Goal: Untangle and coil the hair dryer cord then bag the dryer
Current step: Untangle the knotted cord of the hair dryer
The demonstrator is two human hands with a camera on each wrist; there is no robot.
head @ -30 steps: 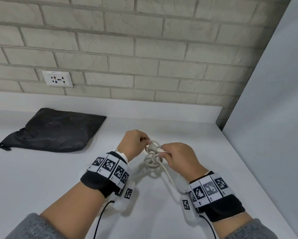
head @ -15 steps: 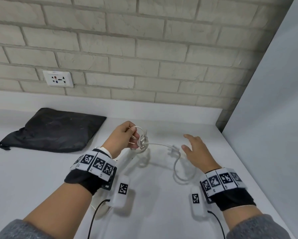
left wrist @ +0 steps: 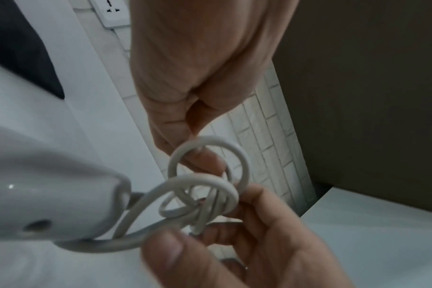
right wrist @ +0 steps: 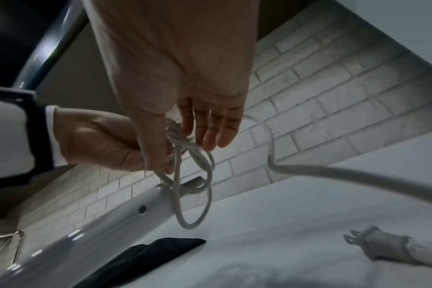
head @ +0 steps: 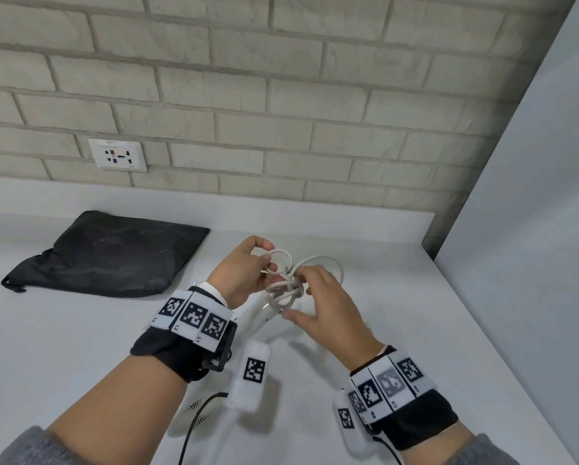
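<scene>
Room: white counter (head: pixel 80 347) under a pale brick wall (head: pixel 281 78), with a grey panel on the right.
Cord: the white cord (head: pixel 283 283) is bunched in a knot, held up above the counter between both hands.
Left hand: the left hand (head: pixel 244 275) has its fingers curled and pinches a round loop at the top of the knot. This looks like it keeps the knot from moving.
Right hand: the right hand (head: pixel 325 307) pinches the knot with thumb and first finger; the other fingers are straight. It is likely picking a strand loose.
Dryer: the white hair dryer (right wrist: pixel 91 224) lies under the hands, and the cord comes out of the handle end.
Plug: the plug (right wrist: pixel 380 245) lies free on the counter, so that end can slide through the loops.
Bag: the black bag (head: pixel 113 255) lies flat, well apart to the left, waiting for later.
Change: half a second ago the right hand was open and away from the cord; now it is back on the knot.
</scene>
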